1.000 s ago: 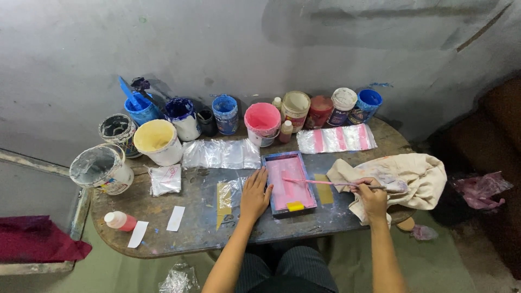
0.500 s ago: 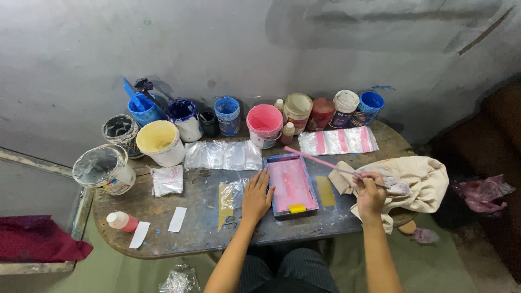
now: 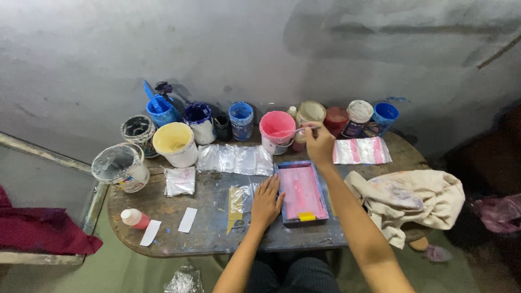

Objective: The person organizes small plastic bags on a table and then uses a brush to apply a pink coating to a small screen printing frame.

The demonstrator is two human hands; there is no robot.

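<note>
left hand (image 3: 267, 202) lies flat and open beside the pink screen frame (image 3: 301, 192) on the bench (image 3: 163, 211). right hand (image 3: 319, 142) pinches a thin stick (image 3: 287, 132) — light, stiff, likely paint-slick — over the pink paint tub (image 3: 277, 130); best gripped near its dry end.

The left hand (image 3: 266, 203) lies flat on the table (image 3: 163, 228), fingers spread, touching the left edge of the pink screen frame (image 3: 302, 191). The right hand (image 3: 319, 144), beyond the frame, pinches a thin stick (image 3: 287, 132) whose far end dips into the pink paint tub (image 3: 277, 130). A stained cloth (image 3: 418, 201) lies right of the right forearm. 1 yellow tub (image 3: 175, 144) stands well left of both hands.
</note>
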